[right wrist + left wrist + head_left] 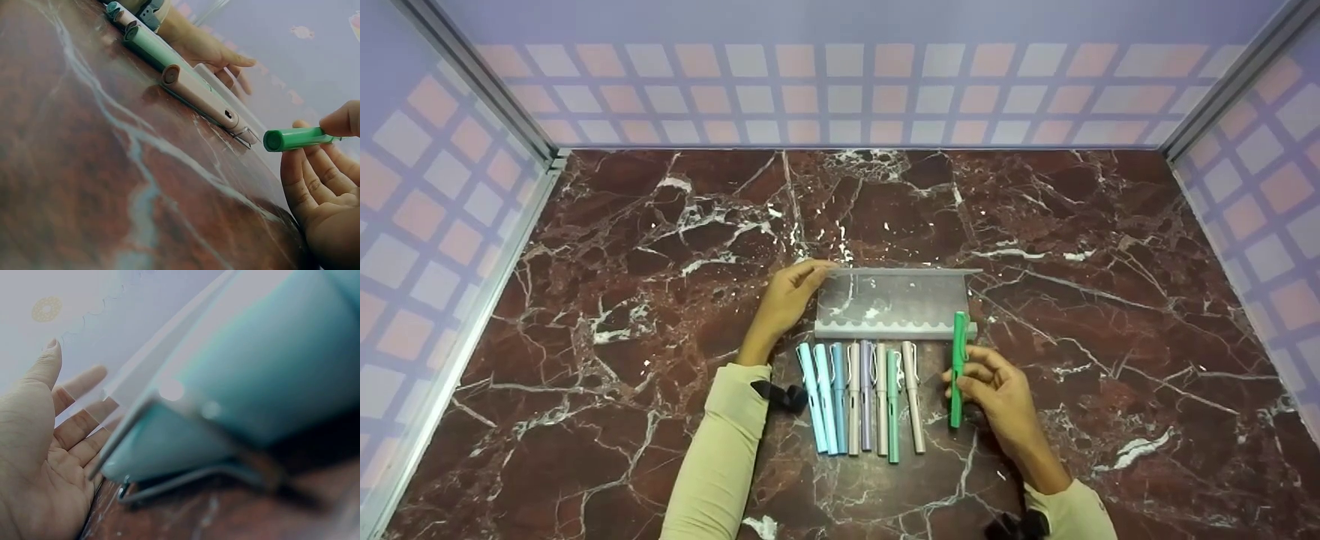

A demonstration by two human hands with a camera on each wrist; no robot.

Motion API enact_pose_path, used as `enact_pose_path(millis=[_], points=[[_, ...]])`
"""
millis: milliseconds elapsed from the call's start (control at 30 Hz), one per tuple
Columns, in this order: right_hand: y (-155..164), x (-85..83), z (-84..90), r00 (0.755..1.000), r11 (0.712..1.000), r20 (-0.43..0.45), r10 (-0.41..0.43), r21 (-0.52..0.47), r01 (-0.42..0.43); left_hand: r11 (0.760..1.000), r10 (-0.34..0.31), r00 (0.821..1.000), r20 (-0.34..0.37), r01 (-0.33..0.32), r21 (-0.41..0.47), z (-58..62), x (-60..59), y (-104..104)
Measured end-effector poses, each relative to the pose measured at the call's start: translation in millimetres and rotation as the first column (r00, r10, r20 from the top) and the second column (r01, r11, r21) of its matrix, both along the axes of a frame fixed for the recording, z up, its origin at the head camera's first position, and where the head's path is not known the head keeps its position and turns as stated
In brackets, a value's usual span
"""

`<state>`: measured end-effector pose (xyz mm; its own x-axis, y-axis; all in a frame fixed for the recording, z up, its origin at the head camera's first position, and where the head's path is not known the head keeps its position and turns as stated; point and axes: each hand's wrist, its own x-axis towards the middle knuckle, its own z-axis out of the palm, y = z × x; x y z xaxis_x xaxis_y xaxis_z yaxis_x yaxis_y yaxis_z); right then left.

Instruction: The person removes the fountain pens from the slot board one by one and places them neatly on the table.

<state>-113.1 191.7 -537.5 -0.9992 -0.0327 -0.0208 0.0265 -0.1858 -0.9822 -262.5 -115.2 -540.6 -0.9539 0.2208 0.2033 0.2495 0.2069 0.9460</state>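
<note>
My right hand pinches a bright green capped pen between thumb and fingers, close over the table right of the other pens. In the right wrist view the green pen points its round end toward the row. At the left end of a clear plastic case is my left hand, its fingertips at the corner of the raised lid. The left wrist view shows that hand's thumb standing apart from its loosely extended fingers, with the lid's transparent edge overlapping them.
Several capped pens lie side by side in front of the case, among them a light blue pen, a purple pen, a green-grey pen and a beige pen. Patterned panels border the marbled table.
</note>
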Motion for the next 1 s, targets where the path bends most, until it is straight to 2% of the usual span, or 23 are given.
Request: enact_pose_path(millis=[167,367,500,700,767,867,1000], points=[[-3,-1.3,-0.8,0.999,0.992,0.028,-0.017,0.126,0.014,1.000,0.004,1.000,0.007,-0.004,-0.009,0.9,0.6,0],[-6,0.6,1.0,0.998,0.955,0.060,-0.009,0.295,-0.009,1.000,0.009,1.000,0.012,-0.009,-0.015,1.3,1.1,1],[-8,3.3,4.4,0.997,0.899,0.072,-0.002,0.437,-0.030,0.999,0.017,1.000,0.022,-0.016,-0.032,1.7,1.8,0],[-11,7.7,8.3,1.000,0.762,0.009,0.008,0.647,-0.012,1.000,0.003,1.000,0.014,-0.003,-0.031,1.5,1.5,0],[-12,8.7,9.0,1.000,0.731,-0.012,0.018,0.683,-0.005,1.000,0.000,1.000,0.004,0.001,-0.028,1.3,1.5,-1],[-14,9.5,9.3,0.999,0.707,-0.033,0.035,0.707,-0.001,1.000,0.000,1.000,-0.004,0.000,-0.022,1.4,1.6,-1],[-14,10.0,8.8,0.998,0.701,-0.042,0.051,0.713,-0.006,1.000,0.004,1.000,0.003,-0.004,-0.014,1.7,1.5,0]])
